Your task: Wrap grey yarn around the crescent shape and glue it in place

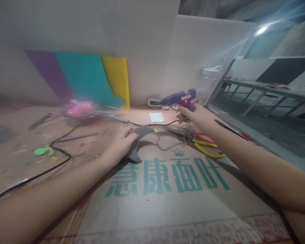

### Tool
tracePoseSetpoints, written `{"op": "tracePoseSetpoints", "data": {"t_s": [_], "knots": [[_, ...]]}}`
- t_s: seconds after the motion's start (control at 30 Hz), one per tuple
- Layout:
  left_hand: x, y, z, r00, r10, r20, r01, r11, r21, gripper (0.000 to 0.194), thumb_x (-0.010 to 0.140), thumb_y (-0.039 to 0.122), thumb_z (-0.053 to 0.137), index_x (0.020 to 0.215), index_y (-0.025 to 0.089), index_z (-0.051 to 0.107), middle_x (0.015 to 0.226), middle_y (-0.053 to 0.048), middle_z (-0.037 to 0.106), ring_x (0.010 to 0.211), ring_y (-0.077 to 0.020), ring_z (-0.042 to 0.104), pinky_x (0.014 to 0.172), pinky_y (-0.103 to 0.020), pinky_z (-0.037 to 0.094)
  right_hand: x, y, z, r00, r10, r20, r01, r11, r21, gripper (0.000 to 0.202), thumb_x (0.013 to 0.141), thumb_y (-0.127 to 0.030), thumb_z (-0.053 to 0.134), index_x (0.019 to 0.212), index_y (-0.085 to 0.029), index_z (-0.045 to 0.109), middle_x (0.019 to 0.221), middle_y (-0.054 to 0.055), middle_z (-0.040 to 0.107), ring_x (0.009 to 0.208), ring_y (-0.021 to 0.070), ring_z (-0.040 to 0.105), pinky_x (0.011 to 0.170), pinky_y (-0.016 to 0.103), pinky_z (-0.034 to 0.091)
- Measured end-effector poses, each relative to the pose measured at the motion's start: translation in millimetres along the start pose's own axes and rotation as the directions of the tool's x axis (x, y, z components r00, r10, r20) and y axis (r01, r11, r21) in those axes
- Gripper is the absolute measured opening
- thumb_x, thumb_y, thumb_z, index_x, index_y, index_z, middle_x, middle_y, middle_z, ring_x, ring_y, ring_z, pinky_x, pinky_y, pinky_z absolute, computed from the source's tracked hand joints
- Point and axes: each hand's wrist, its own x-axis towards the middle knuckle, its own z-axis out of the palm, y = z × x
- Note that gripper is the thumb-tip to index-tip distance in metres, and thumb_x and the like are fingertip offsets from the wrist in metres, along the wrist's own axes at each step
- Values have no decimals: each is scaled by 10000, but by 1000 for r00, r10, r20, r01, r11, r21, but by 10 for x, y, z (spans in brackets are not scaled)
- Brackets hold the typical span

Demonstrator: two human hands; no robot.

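My left hand is closed on a dark grey crescent-shaped piece, which stands on the printed board near the middle. A small yellow bit sits at the crescent's upper tip, and a thin grey cord trails away from there. At the back, my right hand grips a blue hot glue gun with its red light lit and its nozzle pointing left. The gun is held apart from the crescent. Part of its handle is hidden by my fingers.
A tangle of cord and yellow-handled scissors lie below my right forearm. Behind are a white paper and a pink bundle in clear plastic. On the left, a black cable, a pen and a green disc lie among scraps.
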Motion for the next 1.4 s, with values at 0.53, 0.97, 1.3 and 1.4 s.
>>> {"op": "tracePoseSetpoints", "data": {"t_s": [0.53,0.97,1.3,1.4], "knots": [[25,-10,-8,993,119,25,-121,985,125,354,843,473,562,962,166,693,969,-40,728,845,-219,632,694,-268,464,9,-10,-233,962,-112,248,85,989,118,349,780,-455,683,967,-165,729,631,31,644,522,157,548,544,318,456],[9,21,-34,996,86,30,-90,987,133,365,821,500,577,892,154,667,845,-34,694,754,-205,600,636,-264,443,-149,113,28,973,-94,209,61,986,156,266,760,-446,700,795,-183,696,769,46,716,601,159,590,577,286,475],[18,31,-29,993,114,-31,-107,982,155,331,827,464,550,893,157,657,862,-44,681,826,-228,610,680,-286,460,-204,374,238,971,-129,203,117,991,72,336,816,-556,604,751,-249,725,878,64,761,942,289,677,923,462,521],[18,37,-33,992,118,-38,-111,982,153,317,831,454,547,893,162,657,878,-43,689,851,-233,618,708,-291,465,-234,395,268,981,-85,172,82,996,22,349,775,-570,634,696,-233,682,820,79,738,876,307,688,907,509,528]]}}
